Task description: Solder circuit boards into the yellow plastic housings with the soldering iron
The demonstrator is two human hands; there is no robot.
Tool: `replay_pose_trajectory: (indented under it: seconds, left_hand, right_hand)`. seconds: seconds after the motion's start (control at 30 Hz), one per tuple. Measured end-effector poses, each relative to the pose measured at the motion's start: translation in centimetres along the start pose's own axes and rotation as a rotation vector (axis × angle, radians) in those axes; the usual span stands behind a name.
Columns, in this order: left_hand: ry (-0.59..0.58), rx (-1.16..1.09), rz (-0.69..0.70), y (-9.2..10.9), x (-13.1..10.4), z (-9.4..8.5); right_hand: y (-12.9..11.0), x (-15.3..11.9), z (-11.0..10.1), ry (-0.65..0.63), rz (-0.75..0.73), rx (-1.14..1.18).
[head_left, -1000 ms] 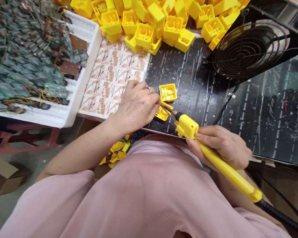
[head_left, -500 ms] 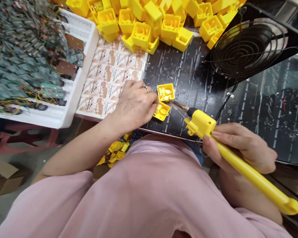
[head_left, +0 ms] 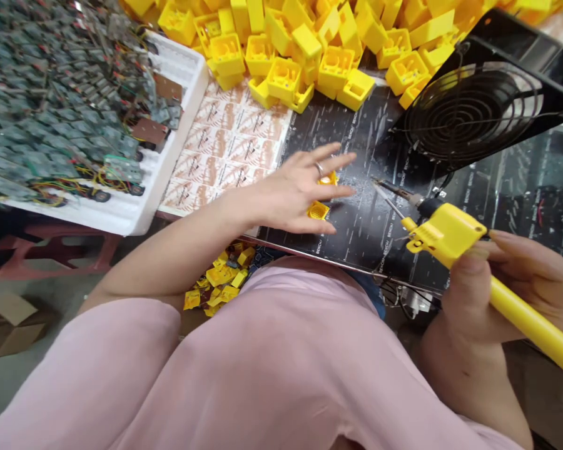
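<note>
My left hand [head_left: 298, 190] hovers with fingers spread over two small yellow plastic parts on the black mat [head_left: 356, 156]: a flat lid piece [head_left: 318, 210] under the palm and a housing [head_left: 328, 179] mostly hidden by the fingers. It grips neither. My right hand [head_left: 511, 281] is closed around a yellow soldering iron [head_left: 455, 240], held at the right with its metal tip [head_left: 389, 187] pointing left, raised off the mat and away from the parts.
A heap of yellow plastic housings [head_left: 319, 50] lies along the back. A white foam tray [head_left: 136, 212] of green circuit boards [head_left: 51, 112] with wires sits at the left. A black wire-guard fan [head_left: 473, 109] stands at the back right. Yellow scraps [head_left: 218, 281] lie below the table edge.
My left hand let go of the yellow parts and spread its fingers over them. My right hand drew the soldering iron back to the right, away from the parts.
</note>
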State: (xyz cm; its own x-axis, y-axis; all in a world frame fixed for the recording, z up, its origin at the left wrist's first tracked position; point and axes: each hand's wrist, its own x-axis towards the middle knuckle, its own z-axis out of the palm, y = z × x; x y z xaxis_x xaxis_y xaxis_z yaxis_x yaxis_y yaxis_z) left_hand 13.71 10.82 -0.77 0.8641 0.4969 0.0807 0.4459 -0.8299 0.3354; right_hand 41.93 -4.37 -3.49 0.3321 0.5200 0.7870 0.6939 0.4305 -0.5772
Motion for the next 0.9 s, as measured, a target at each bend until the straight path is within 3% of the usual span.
replay_pose_trajectory:
  seconds: [0.07,0.13,0.23,0.3,0.4,0.43,0.5,0.6,0.73,0.8,0.9]
  left_hand:
    - [-0.117,0.034,0.019,0.0,0.0,0.9]
    - [-0.130,0.038,0.020,-0.2,-2.0,0.6]
    - [-0.107,-0.013,-0.012,-0.4,-7.8,-2.4]
    - [-0.177,-0.128,-0.028,-0.6,-11.7,-5.0]
    - [-0.219,-0.247,-0.098,-1.8,-14.0,-7.5]
    - [-0.171,-0.219,-0.145,-2.6,-13.3,-7.8]
    - [0.003,-0.061,-0.256,-4.9,-9.9,-7.3]
    - [0.211,0.126,-0.323,-9.5,-1.0,-5.5]
    - [0.464,0.142,-0.522,-15.5,10.5,-2.9]
    - [0.504,0.112,-0.558,-17.4,13.4,-1.9]
    - [0.397,0.107,-0.484,-17.4,13.6,-0.9]
  right_hand:
    - [0.1,-0.2,0.1,-0.016,0.006,0.015]
    - [0.3,-0.4,0.2,-0.065,0.019,0.024]
    - [0.7,-0.6,0.2,-0.130,-0.020,-0.007]
    - [1.0,-0.6,0.3,-0.153,-0.039,-0.032]
    - [1.2,-0.3,0.4,-0.146,-0.042,-0.040]
    - [1.2,-0.2,0.5,-0.138,-0.034,-0.047]
    - [1.1,-0.1,0.5,-0.106,-0.025,-0.056]
    - [0.7,0.0,0.3,-0.100,-0.009,-0.071]
    - [0.6,0.0,-0.4,-0.106,-0.016,-0.095]
    - [0.9,0.2,-0.6,-0.099,-0.026,-0.103]
    - [1.6,0.8,-0.7,-0.102,-0.045,-0.114]
